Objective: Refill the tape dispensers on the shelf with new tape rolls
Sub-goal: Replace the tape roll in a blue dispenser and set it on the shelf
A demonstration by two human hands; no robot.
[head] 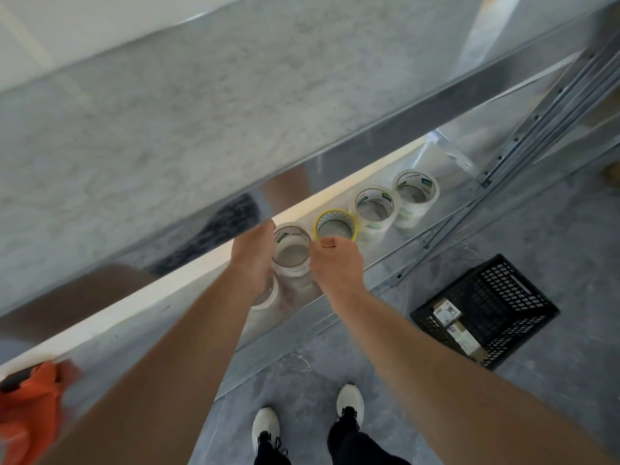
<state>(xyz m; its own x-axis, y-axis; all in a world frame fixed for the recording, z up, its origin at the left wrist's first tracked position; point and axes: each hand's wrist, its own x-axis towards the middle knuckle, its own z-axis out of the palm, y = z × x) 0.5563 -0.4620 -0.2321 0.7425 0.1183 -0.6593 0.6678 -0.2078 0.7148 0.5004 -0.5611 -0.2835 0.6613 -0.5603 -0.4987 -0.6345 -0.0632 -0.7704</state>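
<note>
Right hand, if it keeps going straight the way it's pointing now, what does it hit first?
Most likely the yellow-edged tape roll, which sits just beyond the right hand on the shelf. Depth is hard to judge, so the hand could pass just above it.

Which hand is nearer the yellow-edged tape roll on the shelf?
Right. The right hand sits just in front of the yellow-edged tape roll, nearly touching it; the left hand is farther, beyond the clear roll.

Shelf (335,317): glossy, reflective sheet metal. Tape rolls (374,209): clear, shiny plastic film. Crate (503,297): black perforated plastic; floor (536,236): matt grey stone.
</note>
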